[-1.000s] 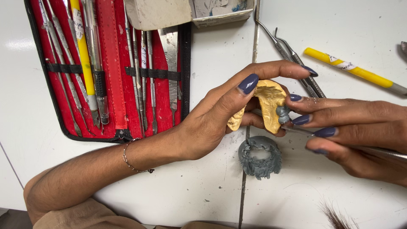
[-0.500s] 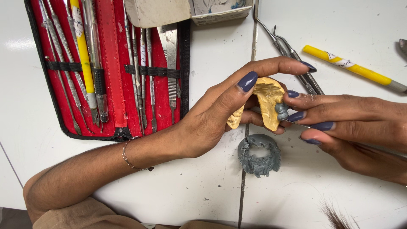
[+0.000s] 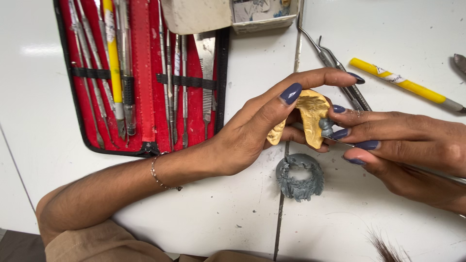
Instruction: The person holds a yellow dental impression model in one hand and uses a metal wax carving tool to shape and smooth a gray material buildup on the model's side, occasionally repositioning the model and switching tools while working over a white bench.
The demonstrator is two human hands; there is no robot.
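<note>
The left hand (image 3: 252,133) grips a yellow horseshoe-shaped dental cast (image 3: 310,114) above the middle of the white table (image 3: 388,43), thumb laid across the near side of the cast and the long fingers curled over its far edge. The right hand (image 3: 412,150) is closed in a pinch on a thin metal instrument (image 3: 340,142) — only a short length of its shaft shows under the fingertips, and a further stretch runs back beneath the palm toward the right edge. Its fingertips press against a small grey wax lump (image 3: 326,127) seated on the right arm of the cast. Directly below the cast, on the table surface and apart from both hands, lies a grey ring-shaped wax piece (image 3: 301,177) with a ragged rim, straddling the dark seam between two table panels. Toward the far left corner sits an open red instrument case (image 3: 143,73), black-edged, with metal tools held under black elastic bands; one yellow-handled tool (image 3: 114,63) is among them. A white box (image 3: 196,14) overlaps the case's top right corner at the far edge. Two loose metal probes (image 3: 335,63) lie crossed just beyond the left fingertips — a yellow pen-like tool (image 3: 403,85) rests well to their right, angled toward the right edge. A thin bracelet (image 3: 158,174) circles the left wrist.
</note>
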